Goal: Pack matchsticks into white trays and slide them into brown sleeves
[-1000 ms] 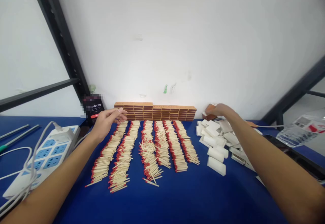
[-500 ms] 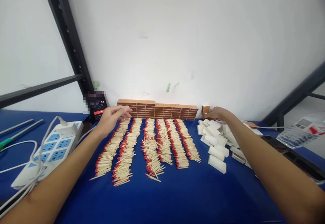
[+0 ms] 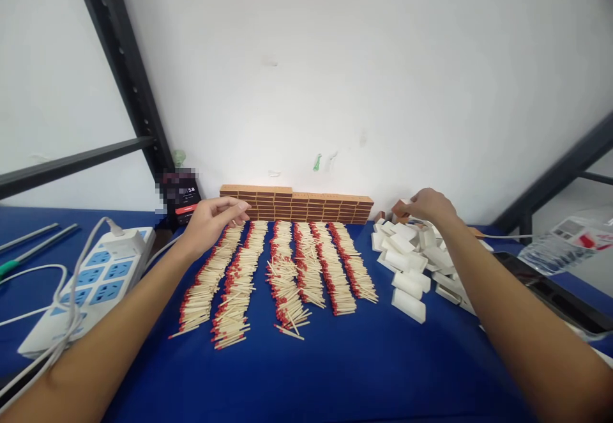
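Observation:
Raised over the back right of the table, my right hand pinches a small brown matchbox by its right side. Below it lies a pile of white matchbox trays. My left hand hovers at the left end of a low wall of stacked matchboxes, fingers loosely stretched and nothing visible in them. Several rows of red-tipped matches run from the stack toward me, and their far left end is close under my left fingers.
A white power strip with cables lies on the left, near a dark phone propped up. On the right are a black device and a clear plastic bag. Black metal posts flank the white wall.
My right hand has lifted the matchbox off the back of the table and moved slightly right with it. My left hand has hardly moved.

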`<state>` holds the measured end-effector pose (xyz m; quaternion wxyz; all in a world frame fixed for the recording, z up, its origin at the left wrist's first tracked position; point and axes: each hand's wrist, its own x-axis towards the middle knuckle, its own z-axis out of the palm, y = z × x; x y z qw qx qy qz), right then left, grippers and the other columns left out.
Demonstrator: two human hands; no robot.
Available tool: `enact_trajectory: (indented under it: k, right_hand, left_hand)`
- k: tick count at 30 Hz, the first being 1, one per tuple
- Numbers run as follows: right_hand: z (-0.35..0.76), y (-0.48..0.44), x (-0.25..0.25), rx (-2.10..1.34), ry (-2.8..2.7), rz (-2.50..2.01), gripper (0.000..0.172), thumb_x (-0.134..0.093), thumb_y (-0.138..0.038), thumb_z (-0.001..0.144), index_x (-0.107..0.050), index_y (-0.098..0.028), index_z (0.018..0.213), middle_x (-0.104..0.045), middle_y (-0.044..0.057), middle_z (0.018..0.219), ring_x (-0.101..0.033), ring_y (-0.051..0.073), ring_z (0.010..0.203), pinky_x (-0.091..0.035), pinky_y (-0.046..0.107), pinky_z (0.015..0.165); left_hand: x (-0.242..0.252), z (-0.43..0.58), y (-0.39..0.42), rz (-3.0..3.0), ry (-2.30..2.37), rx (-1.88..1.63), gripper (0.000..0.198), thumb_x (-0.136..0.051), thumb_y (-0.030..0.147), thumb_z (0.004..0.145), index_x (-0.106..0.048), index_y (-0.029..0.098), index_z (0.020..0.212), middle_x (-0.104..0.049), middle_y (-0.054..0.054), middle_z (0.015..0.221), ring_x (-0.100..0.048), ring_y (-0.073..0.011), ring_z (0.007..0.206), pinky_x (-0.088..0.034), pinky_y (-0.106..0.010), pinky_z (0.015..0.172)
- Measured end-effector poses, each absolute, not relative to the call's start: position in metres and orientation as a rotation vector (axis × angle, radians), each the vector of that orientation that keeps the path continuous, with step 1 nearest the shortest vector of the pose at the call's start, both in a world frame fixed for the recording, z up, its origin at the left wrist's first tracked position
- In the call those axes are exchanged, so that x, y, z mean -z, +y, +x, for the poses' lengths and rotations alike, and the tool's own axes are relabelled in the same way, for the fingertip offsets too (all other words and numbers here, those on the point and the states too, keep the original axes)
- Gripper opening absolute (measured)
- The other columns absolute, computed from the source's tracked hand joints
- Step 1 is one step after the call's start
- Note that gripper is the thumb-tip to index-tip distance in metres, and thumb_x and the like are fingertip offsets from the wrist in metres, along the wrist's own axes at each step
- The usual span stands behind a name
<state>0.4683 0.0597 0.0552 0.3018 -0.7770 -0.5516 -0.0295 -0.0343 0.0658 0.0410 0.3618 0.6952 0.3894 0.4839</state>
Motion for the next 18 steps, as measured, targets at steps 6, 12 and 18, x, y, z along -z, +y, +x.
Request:
enact_trajectory:
  k: [6, 12, 18]
  right_hand:
    - [0.426, 0.001, -0.05, -0.143, -1.855, -1.999, 0.037, -0.083, -0.052, 0.071, -0.066, -0.027, 0.092, -0.075, 0.005, 0.09, -0.067, 0.024, 0.077, -0.044, 0.032, 0.064]
    - [0.42, -0.006, -0.022, -0.18, -2.045, -1.993, 0.028, -0.079, -0.03, 0.071, -0.06, -0.026, 0.091, -0.072, 0.001, 0.083, -0.067, 0.022, 0.073, -0.043, 0.032, 0.063]
    - [0.419, -0.005, -0.019, -0.281, -2.127, -1.944, 0.043, -0.087, -0.046, 0.067, -0.058, -0.026, 0.092, -0.071, 0.001, 0.083, -0.068, 0.024, 0.077, -0.043, 0.032, 0.064]
  left_hand:
    - [-0.041, -0.027, 0.059, 1.857, 1.011, -1.172, 0.041, -0.077, 0.059, 0.081, -0.081, 0.02, 0.091, -0.078, -0.008, 0.083, -0.068, -0.0218, 0.076, -0.052, -0.033, 0.073]
    - [-0.041, -0.02, 0.053, 1.862, 1.03, -1.196, 0.042, -0.08, 0.062, 0.077, -0.081, 0.02, 0.087, -0.077, -0.008, 0.079, -0.067, -0.0227, 0.073, -0.053, -0.035, 0.071]
    - [-0.041, -0.019, 0.053, 1.873, 1.04, -1.195, 0.041, -0.081, 0.059, 0.076, -0.081, 0.019, 0.086, -0.077, -0.008, 0.077, -0.065, -0.0211, 0.07, -0.053, -0.034, 0.071]
